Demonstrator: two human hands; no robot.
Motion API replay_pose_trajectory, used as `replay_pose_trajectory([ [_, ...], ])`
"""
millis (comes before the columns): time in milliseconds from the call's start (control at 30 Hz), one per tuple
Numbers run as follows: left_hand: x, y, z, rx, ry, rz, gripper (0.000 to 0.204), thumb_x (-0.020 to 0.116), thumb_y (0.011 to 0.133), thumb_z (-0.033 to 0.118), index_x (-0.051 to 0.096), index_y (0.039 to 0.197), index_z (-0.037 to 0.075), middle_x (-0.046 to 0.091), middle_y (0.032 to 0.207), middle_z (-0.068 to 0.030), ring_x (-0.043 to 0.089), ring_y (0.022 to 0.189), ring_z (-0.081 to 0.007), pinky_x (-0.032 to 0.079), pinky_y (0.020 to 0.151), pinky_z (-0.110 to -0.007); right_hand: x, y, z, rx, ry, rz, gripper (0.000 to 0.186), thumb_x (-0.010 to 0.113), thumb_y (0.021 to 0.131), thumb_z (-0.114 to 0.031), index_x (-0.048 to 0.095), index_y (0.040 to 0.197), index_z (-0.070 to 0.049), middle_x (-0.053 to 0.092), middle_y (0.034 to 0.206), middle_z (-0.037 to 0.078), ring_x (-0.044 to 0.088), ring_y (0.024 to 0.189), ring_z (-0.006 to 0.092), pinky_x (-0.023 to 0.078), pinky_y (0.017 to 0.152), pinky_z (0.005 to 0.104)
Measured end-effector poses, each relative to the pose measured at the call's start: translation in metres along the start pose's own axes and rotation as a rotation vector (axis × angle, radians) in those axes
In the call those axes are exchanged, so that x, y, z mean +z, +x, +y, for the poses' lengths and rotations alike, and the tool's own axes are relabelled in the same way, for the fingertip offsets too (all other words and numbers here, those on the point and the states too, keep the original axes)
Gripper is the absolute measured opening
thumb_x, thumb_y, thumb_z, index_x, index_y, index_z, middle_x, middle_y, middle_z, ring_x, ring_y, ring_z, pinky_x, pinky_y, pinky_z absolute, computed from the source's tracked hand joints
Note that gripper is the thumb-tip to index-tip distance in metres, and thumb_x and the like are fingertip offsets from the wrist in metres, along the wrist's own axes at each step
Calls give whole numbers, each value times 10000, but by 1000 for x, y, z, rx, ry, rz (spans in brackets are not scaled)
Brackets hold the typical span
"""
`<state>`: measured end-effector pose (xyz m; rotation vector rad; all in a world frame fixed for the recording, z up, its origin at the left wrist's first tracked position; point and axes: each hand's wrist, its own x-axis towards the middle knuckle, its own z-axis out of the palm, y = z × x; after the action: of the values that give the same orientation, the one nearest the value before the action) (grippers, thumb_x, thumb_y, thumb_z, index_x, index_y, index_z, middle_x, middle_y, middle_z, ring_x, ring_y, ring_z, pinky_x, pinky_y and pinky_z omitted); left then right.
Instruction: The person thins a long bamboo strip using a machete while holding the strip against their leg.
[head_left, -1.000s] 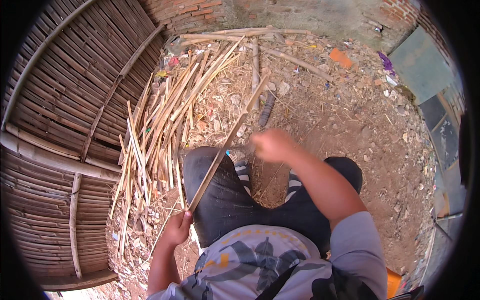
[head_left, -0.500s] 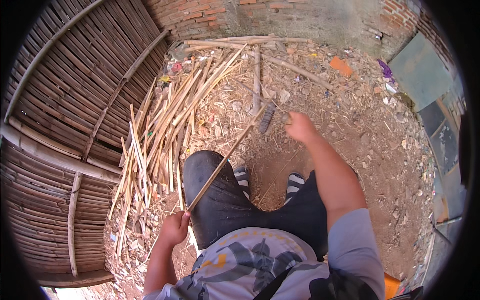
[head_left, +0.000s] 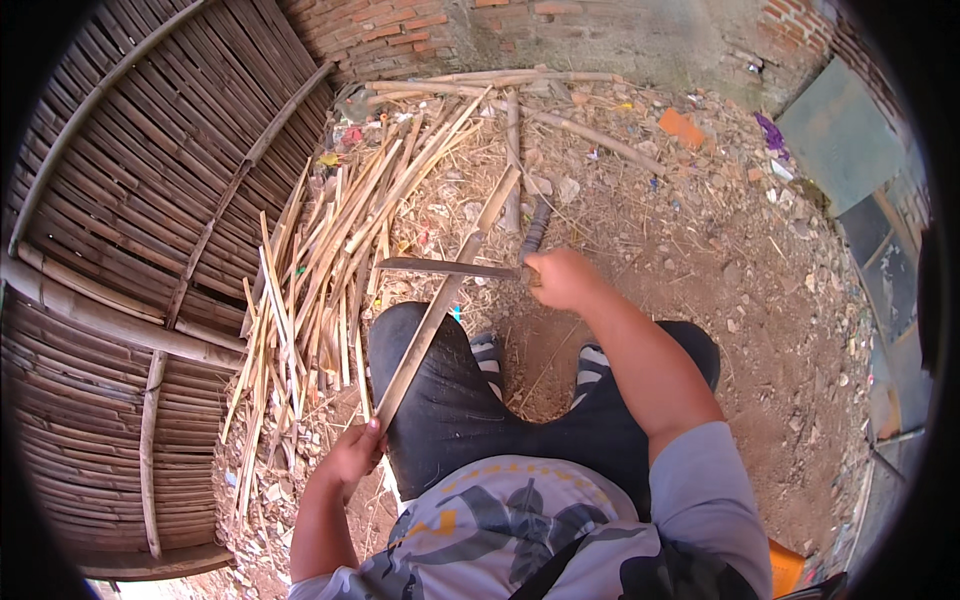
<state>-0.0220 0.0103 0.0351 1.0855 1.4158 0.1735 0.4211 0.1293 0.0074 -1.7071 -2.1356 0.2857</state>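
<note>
My left hand (head_left: 357, 452) is closed around the lower end of a split bamboo strip (head_left: 416, 352), beside my left thigh. The strip slants up and away to the right, its pale broad face showing. Ahead of my knees, my right hand (head_left: 565, 278) grips a machete by its handle. The dark machete blade (head_left: 440, 267) points left and crosses over the strip's upper half; whether it touches or bites into the bamboo I cannot tell. Just beyond my right hand is a dark ridged, stick-like thing (head_left: 536, 228).
Many split bamboo strips (head_left: 340, 225) lie heaped on the left, beside a slatted bamboo wall (head_left: 120, 200). Bamboo poles (head_left: 600, 140) lie near the brick wall (head_left: 560, 35). Grey-green panels (head_left: 842, 140) lean on the right. Chips and litter cover the dirt ground (head_left: 760, 330).
My right hand has come nearer and slightly left, bringing the machete blade level across the strip. The strip has turned from its narrow edge to its broad face. My left hand still holds it.
</note>
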Motion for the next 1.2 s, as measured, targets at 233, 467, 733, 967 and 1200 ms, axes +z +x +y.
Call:
replay_pose_trajectory([
  [233, 0, -8, -8, -57, -118, -84, 541, 395, 1072, 563, 526, 823, 101, 360, 615, 51, 303, 532, -97, 277, 516, -279, 1, -5, -44, -213, -185, -128, 184, 703, 803, -206, 684, 976, -145, 723, 859, 144, 703, 853, 374, 554, 746, 515],
  [467, -6, -8, -14, -78, -167, -131, 565, 391, 1057, 606, 504, 813, 110, 337, 613, 64, 289, 525, -92, 246, 498, -273, -21, 0, -10, 143, -80, 33, 151, 688, 833, -203, 688, 972, -145, 729, 856, 114, 713, 844, 353, 564, 762, 488],
  [733, 2, -15, -18, -77, -140, -126, 543, 391, 1057, 600, 505, 841, 115, 309, 605, 69, 273, 500, -87, 241, 479, -272, -12, 0, 4, 238, -20, 2, 161, 662, 849, -175, 671, 1005, -138, 707, 837, 145, 709, 810, 366, 556, 743, 496],
  [967, -14, -11, -28, -59, -223, -181, 527, 394, 1061, 589, 499, 850, 118, 297, 599, 71, 264, 501, -87, 236, 478, -276, -25, -1, -31, 60, -66, 100, 119, 687, 853, -207, 662, 925, -115, 706, 787, 118, 707, 789, 363, 551, 717, 502],
  [1200, -14, -7, -39, -30, -275, -208, 496, 396, 1075, 548, 529, 889, 108, 307, 612, 68, 266, 513, -82, 234, 485, -261, -6, 3, 20, 123, -73, 38, 123, 689, 817, -171, 639, 912, -112, 705, 804, 133, 708, 803, 356, 545, 692, 512],
])
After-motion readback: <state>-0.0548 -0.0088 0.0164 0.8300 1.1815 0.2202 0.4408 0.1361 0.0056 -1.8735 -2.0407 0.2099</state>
